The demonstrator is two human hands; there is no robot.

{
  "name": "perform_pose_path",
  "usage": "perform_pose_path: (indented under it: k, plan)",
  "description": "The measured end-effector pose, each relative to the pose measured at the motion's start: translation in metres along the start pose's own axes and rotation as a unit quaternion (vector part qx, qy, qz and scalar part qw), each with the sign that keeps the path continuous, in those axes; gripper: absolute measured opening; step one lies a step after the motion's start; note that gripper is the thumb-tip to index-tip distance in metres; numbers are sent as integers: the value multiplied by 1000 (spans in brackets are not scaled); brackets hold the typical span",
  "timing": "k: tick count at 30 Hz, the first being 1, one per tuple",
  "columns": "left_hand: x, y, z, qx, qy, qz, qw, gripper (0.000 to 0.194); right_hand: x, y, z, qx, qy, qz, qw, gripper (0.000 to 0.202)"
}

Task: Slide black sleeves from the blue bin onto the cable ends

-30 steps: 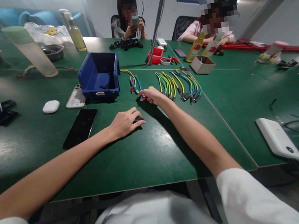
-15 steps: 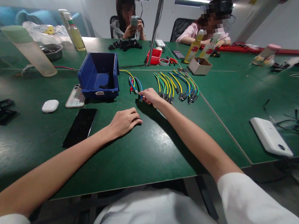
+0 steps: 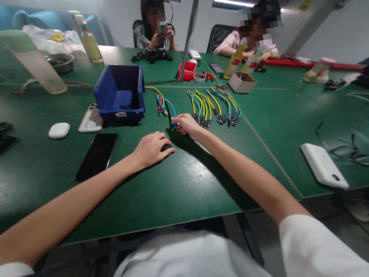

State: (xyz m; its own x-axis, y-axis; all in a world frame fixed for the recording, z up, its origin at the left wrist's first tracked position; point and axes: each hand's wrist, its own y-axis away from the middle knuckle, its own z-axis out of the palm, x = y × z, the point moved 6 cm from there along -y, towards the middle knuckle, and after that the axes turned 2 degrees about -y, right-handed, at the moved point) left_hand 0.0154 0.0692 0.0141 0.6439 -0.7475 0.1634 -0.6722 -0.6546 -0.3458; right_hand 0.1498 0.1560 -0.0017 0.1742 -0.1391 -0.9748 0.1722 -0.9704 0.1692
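On green table (image 3: 185, 189), right hand (image 3: 185, 124) pinching wires (image 3: 165, 106)

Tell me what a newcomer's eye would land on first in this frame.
Probably the fan of yellow, green and blue wires at mid-table, just right of the right hand, which pinches the end of a blue wire. The left hand rests beside it over a small dark part. Behind them stands a blue bin.
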Motion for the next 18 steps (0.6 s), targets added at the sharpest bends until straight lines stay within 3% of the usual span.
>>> perform_pose_path:
  k: [9,18]
  plan:
    - [2,3,-5,-9,-24,-26,999,25,4,30,-6,-46,-114,28,992,30]
    - [-1,3,-2,-6,-6,-19,1000,25,6,60,-15,-51,-154,5,987,36]
